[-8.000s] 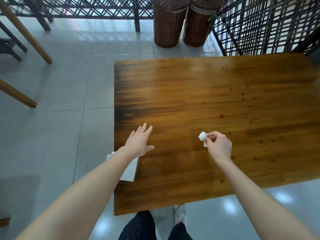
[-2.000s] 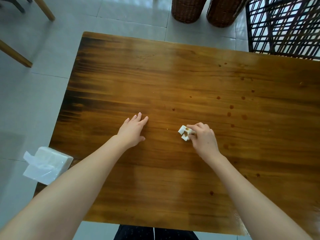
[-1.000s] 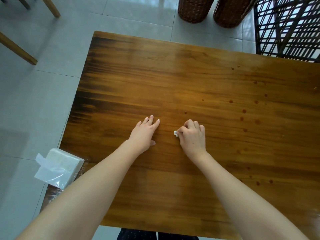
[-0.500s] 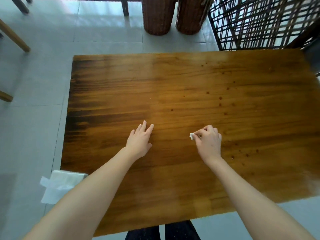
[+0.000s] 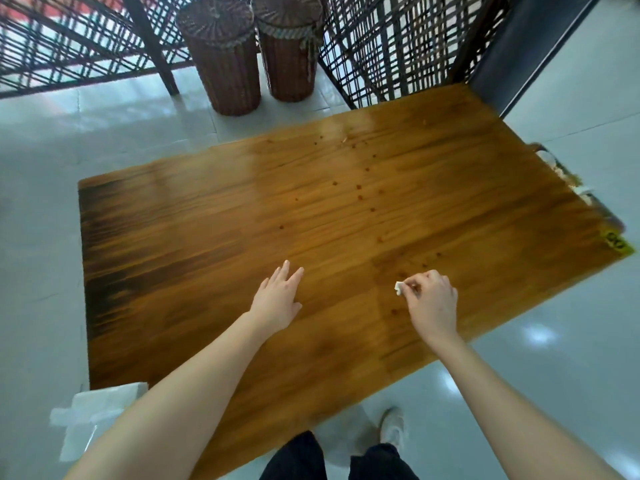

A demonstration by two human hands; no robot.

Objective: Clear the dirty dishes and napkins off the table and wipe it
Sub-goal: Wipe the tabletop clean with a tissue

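The wooden table [image 5: 214,237] lies with its long axis running left to right, and the right end is swung toward the far side, so the near edge slants across the view. The left hand [image 5: 277,299] lies palm down on the tabletop near the middle of the near half. It holds nothing, and its straight fingers are close together and point to the far side, a little to the right. The right hand [image 5: 431,303] is well apart from it, to the right, knuckles up and fingers curled. Its fingertips pinch a small white napkin wad [image 5: 399,288] and hold it down at the tabletop. Only a short folded end of the wad shows, poking out left of the fingertips. The rest is hidden under the hand, so its long axis cannot be told. Small brown spots [image 5: 360,197] are scattered over the far right part of the wood, and a few lie just beside the right hand. A white tissue pack [image 5: 97,410] in clear wrap sits at the near left corner of the table, blurred and partly hidden by the left forearm. A yellow sticker [image 5: 620,242] is at the right corner. Two tall wicker baskets [image 5: 221,53] with lids stand side by side on the pale tiled floor [image 5: 41,271] beyond the far edge, against a dark lattice screen [image 5: 391,46]. Dark trousers and one light shoe [image 5: 393,427] show below the near edge.
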